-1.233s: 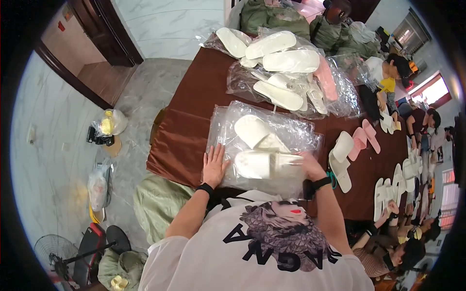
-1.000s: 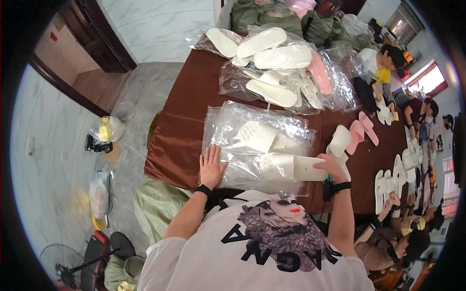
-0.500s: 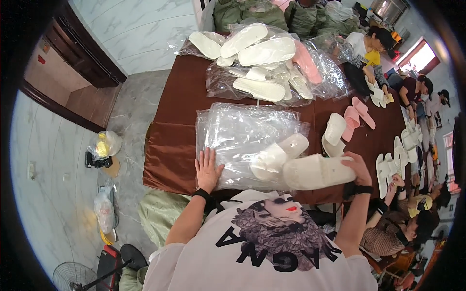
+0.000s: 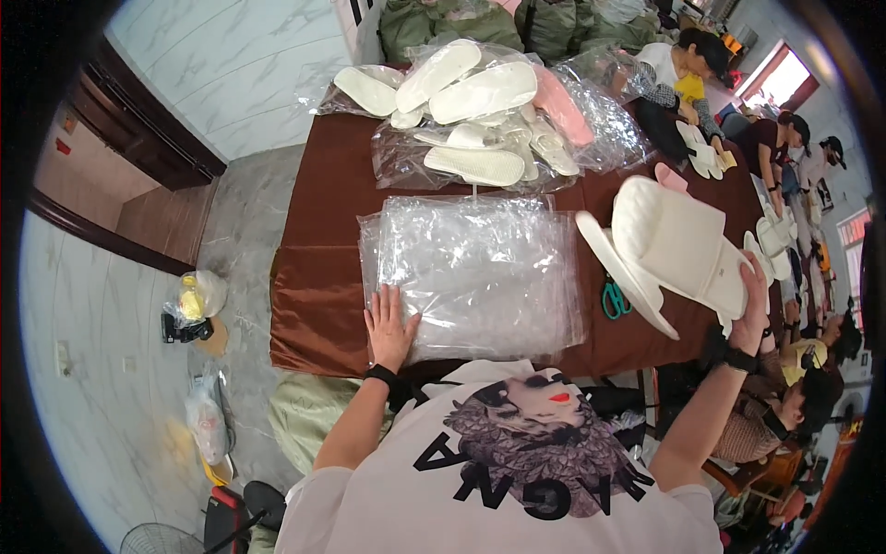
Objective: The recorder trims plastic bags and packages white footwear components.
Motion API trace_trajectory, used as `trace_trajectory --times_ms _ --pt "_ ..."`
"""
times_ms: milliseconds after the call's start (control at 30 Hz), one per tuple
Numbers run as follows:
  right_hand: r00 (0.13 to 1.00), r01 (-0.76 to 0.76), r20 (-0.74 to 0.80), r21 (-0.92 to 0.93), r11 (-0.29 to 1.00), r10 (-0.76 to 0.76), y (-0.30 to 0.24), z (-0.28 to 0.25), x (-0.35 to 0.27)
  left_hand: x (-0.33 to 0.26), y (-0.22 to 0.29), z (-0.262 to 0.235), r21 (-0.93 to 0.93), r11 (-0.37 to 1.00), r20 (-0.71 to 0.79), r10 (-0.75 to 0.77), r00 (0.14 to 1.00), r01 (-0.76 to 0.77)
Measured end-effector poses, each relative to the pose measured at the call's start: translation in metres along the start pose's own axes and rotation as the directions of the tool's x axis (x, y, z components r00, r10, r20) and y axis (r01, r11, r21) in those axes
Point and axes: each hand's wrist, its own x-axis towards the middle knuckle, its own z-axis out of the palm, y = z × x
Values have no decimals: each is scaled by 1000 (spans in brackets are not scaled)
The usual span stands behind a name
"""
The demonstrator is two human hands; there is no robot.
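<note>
Brightly and fairly evenly lit; blown out to white at the far window [image 4: 781, 78]. Strong specular glare on the stacked clear bags [image 4: 475, 277], softer sheen on the brown table [image 4: 318, 309]. Pronounced fisheye bending along the door frame [image 4: 109, 234]. Black vignetting at the corners; fine detail compressed and soft toward the right rim.

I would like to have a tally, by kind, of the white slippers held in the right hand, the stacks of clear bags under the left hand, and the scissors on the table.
White slippers in the right hand: 2
Stack of clear bags under the left hand: 1
Teal-handled scissors: 1
Total: 4
</note>
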Motion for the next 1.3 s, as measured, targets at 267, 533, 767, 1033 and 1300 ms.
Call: trace_trajectory --times_ms 267,533,767,1033,1300 --pt "841 -260 471 -82 962 267 116 115 -52 -1 -14 11 -99 995 -13 -32 999 31" --pt "989 -55 47 -754 654 138 263 49 -26 -1 -2 -32 -316 943 -356 -16 934 -104" --pt "982 171 188 -938 302 31 276 62 -31 5 54 -80 -522 819 -216 145 966 -239" --pt "984 -4 102 -805 593 146 278 47 -13 40 99 -61 -262 770 -37 594 804 -581" --pt "917 -330 247 24 944 315 185 101 -70 70 104 -37 -68 706 183 704 687 -705"
